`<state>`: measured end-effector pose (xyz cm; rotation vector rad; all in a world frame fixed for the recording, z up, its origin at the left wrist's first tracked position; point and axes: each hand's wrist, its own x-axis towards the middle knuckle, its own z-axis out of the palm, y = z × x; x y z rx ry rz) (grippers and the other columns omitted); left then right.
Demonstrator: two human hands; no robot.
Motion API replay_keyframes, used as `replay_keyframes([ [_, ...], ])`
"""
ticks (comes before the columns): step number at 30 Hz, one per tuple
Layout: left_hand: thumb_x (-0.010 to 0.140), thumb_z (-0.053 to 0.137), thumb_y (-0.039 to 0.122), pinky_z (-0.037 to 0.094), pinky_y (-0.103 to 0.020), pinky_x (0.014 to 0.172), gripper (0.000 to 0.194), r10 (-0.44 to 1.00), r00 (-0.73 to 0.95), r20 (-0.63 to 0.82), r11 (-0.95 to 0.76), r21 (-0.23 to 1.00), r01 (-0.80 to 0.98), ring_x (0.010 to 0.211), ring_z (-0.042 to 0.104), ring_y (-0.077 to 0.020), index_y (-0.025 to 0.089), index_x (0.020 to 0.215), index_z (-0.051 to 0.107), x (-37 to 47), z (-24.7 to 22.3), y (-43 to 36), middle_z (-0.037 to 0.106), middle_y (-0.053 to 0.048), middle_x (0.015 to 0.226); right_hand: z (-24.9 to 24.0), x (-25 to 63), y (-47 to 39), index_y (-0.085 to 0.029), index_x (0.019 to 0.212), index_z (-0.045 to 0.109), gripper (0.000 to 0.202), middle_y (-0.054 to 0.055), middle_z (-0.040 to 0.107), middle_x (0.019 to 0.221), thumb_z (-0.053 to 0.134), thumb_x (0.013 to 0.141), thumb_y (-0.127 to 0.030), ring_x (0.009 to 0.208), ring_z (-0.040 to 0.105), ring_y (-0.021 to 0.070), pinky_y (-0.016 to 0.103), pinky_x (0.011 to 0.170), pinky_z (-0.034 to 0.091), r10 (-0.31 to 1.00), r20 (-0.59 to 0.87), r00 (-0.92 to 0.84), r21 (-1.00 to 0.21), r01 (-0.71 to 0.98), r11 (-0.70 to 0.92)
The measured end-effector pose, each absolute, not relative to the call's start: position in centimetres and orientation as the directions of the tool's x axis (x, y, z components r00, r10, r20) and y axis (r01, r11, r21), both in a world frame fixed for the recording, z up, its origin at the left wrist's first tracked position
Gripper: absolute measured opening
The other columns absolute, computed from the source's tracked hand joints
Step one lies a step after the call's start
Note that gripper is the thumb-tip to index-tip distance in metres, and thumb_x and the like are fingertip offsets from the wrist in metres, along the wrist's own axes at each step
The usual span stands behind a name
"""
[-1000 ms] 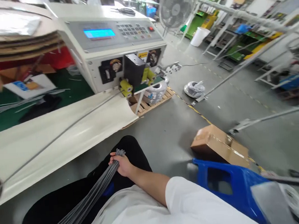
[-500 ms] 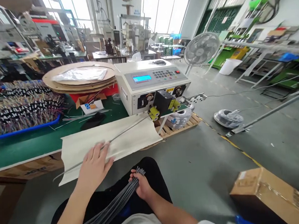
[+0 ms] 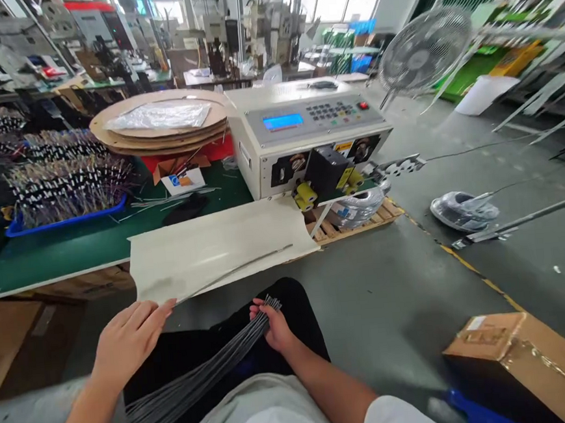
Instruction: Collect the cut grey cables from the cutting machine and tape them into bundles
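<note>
Pinched in my left hand [image 3: 134, 331] is one end of a single grey wire [image 3: 238, 267]. The rest of that wire slants up to the right over a cream sheet [image 3: 216, 236], its far end free of the machine. My right hand [image 3: 274, 323] is wrapped round a bundle of grey wires [image 3: 202, 374] near their upper ends. The bundle lies across my lap and fans out to the lower left. Above the sheet's right end stands a wire cutting machine [image 3: 300, 125] with yellow rollers [image 3: 305, 197] and a lit blue display.
A blue tray [image 3: 68, 222] of bundled wire assemblies sits left on the green table [image 3: 94, 242]. Round cardboard discs [image 3: 159, 140] are stacked beside the machine. Wire coils [image 3: 463, 210], a fan [image 3: 424, 50] and a cardboard box [image 3: 523, 355] are to the right.
My left hand has closed on the wire and moved down and left, drawing it away from the rollers. My right hand still holds the bundle. The view has shifted slightly.
</note>
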<state>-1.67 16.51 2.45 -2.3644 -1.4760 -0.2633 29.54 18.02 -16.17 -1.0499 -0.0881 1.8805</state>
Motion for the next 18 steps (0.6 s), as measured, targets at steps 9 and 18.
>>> replay_keyframes([
  [9, 0.089, 0.052, 0.013, 0.036, -0.026, 0.056, 0.041, 0.816, 0.577, 0.037, -0.562, -0.184, 0.807, 0.058, 0.052, -0.0109, 0.026, 0.128, 0.056, -2.3, 1.3, 7.3, 0.052, 0.004, 0.062, -16.3, 29.7, 17.9, -0.018, 0.101, 0.069, 0.029, 0.01, 0.075, 0.101, 0.07, 0.072, -0.024, 0.099, 0.071, 0.0264, 0.044, 0.092, 0.053, 0.761, -0.585, -0.281, -0.445, -0.673, -0.591],
  [18, 0.094, 0.044, 0.016, 0.044, -0.023, 0.062, 0.032, 0.858, 0.504, -0.101, -0.502, 0.047, 0.864, 0.066, 0.061, -0.0115, 0.022, 0.12, 0.062, -0.3, -3.9, 4.0, 0.065, 0.0, 0.073, -15.8, 30.0, 17.5, -0.021, 0.106, 0.068, 0.033, 0.008, 0.073, 0.112, 0.069, 0.074, -0.026, 0.11, 0.066, 0.0261, 0.045, 0.101, 0.046, 0.778, -0.548, -0.307, -0.44, -0.686, -0.58],
])
